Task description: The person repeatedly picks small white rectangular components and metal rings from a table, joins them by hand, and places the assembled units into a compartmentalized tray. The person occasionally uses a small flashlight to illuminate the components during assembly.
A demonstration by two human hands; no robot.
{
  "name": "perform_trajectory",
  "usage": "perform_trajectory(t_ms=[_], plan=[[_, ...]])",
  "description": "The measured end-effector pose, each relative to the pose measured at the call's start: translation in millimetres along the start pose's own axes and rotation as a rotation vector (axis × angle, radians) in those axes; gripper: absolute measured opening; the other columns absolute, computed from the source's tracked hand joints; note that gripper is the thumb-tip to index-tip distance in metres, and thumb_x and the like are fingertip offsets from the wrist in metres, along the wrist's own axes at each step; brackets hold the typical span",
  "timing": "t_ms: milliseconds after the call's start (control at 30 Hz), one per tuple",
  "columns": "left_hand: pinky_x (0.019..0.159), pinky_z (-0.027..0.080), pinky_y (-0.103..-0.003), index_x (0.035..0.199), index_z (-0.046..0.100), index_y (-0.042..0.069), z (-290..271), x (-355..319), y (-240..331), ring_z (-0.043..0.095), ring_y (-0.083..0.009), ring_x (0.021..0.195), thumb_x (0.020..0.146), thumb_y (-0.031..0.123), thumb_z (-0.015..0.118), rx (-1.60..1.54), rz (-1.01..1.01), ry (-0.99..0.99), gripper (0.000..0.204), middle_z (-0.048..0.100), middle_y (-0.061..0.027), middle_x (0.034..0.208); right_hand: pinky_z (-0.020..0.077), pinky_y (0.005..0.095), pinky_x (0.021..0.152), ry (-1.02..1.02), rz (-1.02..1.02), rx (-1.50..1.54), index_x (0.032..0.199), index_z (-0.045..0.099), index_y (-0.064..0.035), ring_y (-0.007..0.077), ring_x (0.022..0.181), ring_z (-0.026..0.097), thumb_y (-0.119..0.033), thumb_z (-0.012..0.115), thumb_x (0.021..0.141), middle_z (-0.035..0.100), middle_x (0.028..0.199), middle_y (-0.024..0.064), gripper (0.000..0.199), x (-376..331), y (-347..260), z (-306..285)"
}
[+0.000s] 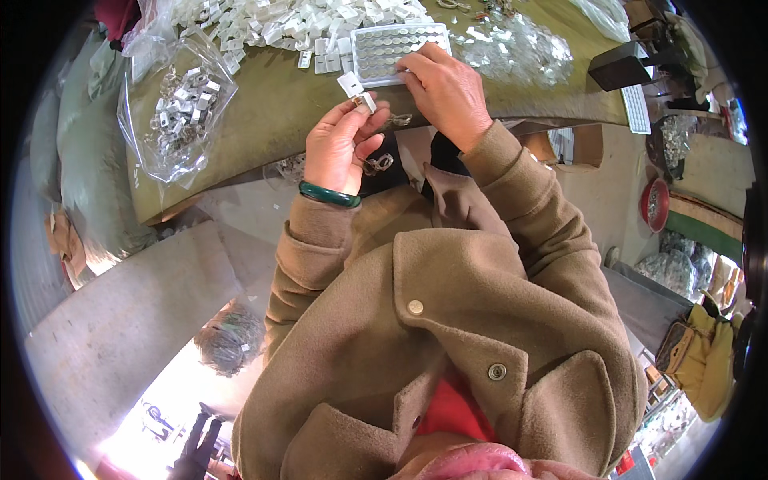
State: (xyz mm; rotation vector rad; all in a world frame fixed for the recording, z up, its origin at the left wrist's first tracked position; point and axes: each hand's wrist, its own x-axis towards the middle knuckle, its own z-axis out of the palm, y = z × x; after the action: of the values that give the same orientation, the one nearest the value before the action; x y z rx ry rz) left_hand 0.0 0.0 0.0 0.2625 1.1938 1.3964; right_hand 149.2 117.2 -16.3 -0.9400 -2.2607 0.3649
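Note:
My left hand [340, 144], with a dark green bangle at its wrist, pinches a small white plastic case [366, 104] whose lid stands raised. A bit of brass-coloured metal shows inside the case. My right hand [448, 90] reaches over a white tray [440, 32] filled with rows of small round silvery discs. Its thumb and fingertips come together at the tray's near right part; what they pinch, if anything, is too small to tell. Beyond my hands lies a large heap of white plastic cases [296, 24], some touching the tray's left side.
Left of my hands, a clear plastic bag [180, 120] holds white cases with metal parts. Small clear pieces [516, 52] are spread right of the tray. A black box-shaped object [620, 68] stands at the table's right end. Full sacks [100, 152] line the left side.

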Motion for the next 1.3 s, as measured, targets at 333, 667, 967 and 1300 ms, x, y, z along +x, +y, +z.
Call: perform_trajectory(t_ms=[333,667,967,1300], plan=[[0.068,0.056,-0.019,0.116,0.061,0.000,-3,6,-2,0.068,-0.0137,0.096,0.093,0.008,0.057,-0.014,-0.033,-0.026,0.025,0.069,-0.0101,0.109,0.0520,0.0424,0.066,-0.072,0.064,-0.041,0.093,0.065,-0.0125,0.0315,0.078,0.064,-0.016,0.063,0.086,0.063,0.088,0.0065,0.009,10,-1,-1],[0.069,0.057,-0.020,0.123,0.057,-0.003,-4,5,2,0.068,-0.0163,0.100,0.094,0.007,0.057,-0.110,-0.072,-0.015,0.031,0.068,-0.0131,0.112,0.0522,0.0418,0.069,-0.075,-0.045,0.087,0.095,0.068,-0.0116,0.0323,0.079,0.064,-0.016,0.064,0.084,0.063,0.084,0.0090,0.012,16,2,4],[0.070,0.057,-0.020,0.124,0.056,-0.004,-6,3,3,0.068,-0.0172,0.100,0.094,0.007,0.058,-0.105,-0.015,-0.054,0.033,0.068,-0.0133,0.114,0.0510,0.0389,0.066,-0.177,-0.125,-0.026,0.096,0.065,-0.0045,0.0318,0.076,0.063,-0.012,0.066,0.085,0.064,0.087,0.0111,0.013,21,4,-5],[0.066,0.056,-0.016,0.125,0.058,-0.002,2,-3,3,0.068,-0.0110,0.092,0.091,0.006,0.062,-0.019,0.024,-0.057,0.034,0.068,-0.0071,0.105,0.0499,0.0397,0.062,-0.091,-0.158,0.403,0.091,0.061,-0.0048,0.0326,0.071,0.061,-0.010,0.066,0.084,0.059,0.082,0.0106,0.011,3,-36,-23]])
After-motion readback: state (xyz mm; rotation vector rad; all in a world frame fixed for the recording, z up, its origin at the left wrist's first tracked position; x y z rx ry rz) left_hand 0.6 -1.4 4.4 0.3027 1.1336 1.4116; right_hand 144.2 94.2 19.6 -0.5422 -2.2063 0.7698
